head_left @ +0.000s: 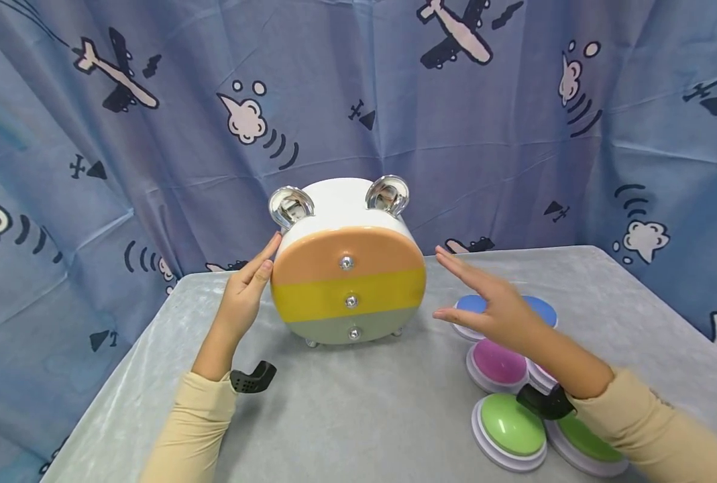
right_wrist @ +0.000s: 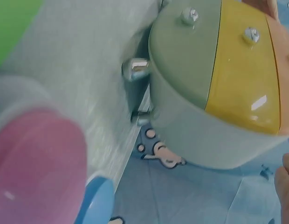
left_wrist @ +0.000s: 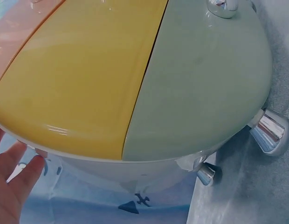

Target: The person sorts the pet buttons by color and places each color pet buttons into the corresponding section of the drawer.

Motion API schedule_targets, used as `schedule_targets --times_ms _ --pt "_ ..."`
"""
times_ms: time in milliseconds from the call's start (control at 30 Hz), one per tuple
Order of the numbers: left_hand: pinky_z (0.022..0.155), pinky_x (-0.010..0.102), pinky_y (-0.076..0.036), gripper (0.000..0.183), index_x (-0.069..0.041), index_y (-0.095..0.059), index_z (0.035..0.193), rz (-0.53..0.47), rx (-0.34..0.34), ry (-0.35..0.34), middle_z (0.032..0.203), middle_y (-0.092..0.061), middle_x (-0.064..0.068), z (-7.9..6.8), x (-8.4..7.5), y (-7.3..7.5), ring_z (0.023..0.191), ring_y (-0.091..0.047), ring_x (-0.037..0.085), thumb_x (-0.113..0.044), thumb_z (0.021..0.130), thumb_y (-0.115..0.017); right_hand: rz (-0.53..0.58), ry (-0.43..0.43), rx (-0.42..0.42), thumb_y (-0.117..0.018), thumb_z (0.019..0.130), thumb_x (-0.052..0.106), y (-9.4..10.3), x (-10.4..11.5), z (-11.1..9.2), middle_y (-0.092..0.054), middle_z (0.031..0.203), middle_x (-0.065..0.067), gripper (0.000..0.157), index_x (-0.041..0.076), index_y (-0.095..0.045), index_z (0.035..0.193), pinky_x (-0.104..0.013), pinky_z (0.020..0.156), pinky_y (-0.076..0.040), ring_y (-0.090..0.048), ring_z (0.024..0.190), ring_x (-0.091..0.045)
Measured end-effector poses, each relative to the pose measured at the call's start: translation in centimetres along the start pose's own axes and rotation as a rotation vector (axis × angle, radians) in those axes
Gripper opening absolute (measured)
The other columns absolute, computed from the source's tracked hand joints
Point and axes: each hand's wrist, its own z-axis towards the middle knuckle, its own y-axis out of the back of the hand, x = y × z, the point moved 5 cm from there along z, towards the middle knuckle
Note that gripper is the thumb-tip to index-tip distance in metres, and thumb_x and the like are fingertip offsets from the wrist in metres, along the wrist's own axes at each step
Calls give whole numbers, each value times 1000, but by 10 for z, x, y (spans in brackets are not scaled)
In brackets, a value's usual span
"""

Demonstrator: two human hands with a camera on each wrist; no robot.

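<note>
A small alarm-clock-shaped drawer cabinet (head_left: pixel 310 302) stands upright in the middle of the table. Its front has an orange, a yellow and a grey-green drawer, each with a faceted clear knob (head_left: pixel 351 301). Two chrome bells (head_left: pixel 388 194) sit on its white top, and short chrome feet (left_wrist: pixel 271 133) hold it up. My left hand (head_left: pixel 241 295) rests against the cabinet's left side, fingers extended along it. On the other side my right hand (head_left: pixel 503 312) hovers apart from the cabinet, thumb and fingers spread, holding nothing.
Several round domes on white bases lie at the right, below and around my right forearm: blue (head_left: pixel 539 310), pink (head_left: pixel 500 361) and green (head_left: pixel 513 424). The grey cloth-covered table (head_left: pixel 358 416) ends at a patterned blue curtain (head_left: pixel 334 87) behind the cabinet.
</note>
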Motion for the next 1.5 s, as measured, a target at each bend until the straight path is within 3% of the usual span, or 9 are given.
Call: schedule_targets --times_ms 100,200,333,533,700,833,1067,1267,1500 --pt "116 9 -27 43 -10 -45 150 8 4 11 159 -39 3 -1 0 -1 149 -33 19 -19 108 -40 2 43 -36 -81 84 21 -3 8 1 -41 158 -5 83 22 -38 155 -56 109 -42 -43 143 -32" --pt "115 8 -26 43 -11 -44 150 14 11 26 159 -38 3 -2 0 -1 150 -32 19 -20 109 -39 13 116 -88 -83 80 15 -6 17 2 -47 154 -5 82 17 -44 152 -33 112 -43 -45 142 -12" --pt "115 8 -27 43 -9 -44 150 9 11 25 159 -39 4 -2 0 -1 149 -32 19 -19 108 -40 59 214 -136 -85 74 6 -11 27 7 -52 149 -9 82 12 -49 148 -8 109 -34 -40 137 9" --pt "115 8 -27 42 -7 -45 149 1 2 1 158 -40 8 0 -2 -1 149 -33 21 -16 108 -41 148 212 -115 -83 76 5 -17 34 14 -56 146 -10 74 10 -54 144 -10 104 -42 -46 133 7" --pt "116 9 -28 42 -7 -45 149 -4 -4 0 157 -40 5 1 -1 -1 148 -34 19 -17 108 -41 257 140 -67 -81 80 4 -24 39 22 -61 140 -13 61 4 -60 137 -15 100 -48 -59 128 -16" --pt "116 10 -28 42 -8 -45 149 -12 -3 6 158 -40 4 1 1 -1 149 -33 18 -18 108 -41 419 31 0 -78 82 3 -32 41 29 -63 136 -16 54 -1 -61 133 -22 99 -51 -61 124 -28" --pt "116 9 -27 42 -8 -45 149 -27 -1 16 158 -39 4 1 2 -2 149 -33 17 -18 108 -41 699 -230 125 -72 91 15 -49 40 38 -67 130 -16 46 1 -62 133 -24 94 -56 -66 120 -23" --pt "118 13 -27 43 -11 -44 150 -12 1 29 159 -39 1 1 2 -4 149 -33 15 -20 108 -40 820 -309 142 -69 94 16 -57 40 45 -70 125 -16 44 -1 -61 133 -28 97 -56 -68 116 -21" --pt "124 29 -25 43 -13 -43 151 5 -2 44 159 -37 -2 0 4 -1 149 -32 14 -23 109 -38 1037 -360 188 -58 99 7 -66 46 54 -67 126 -22 44 -13 -50 138 -35 100 -54 -70 111 -17"
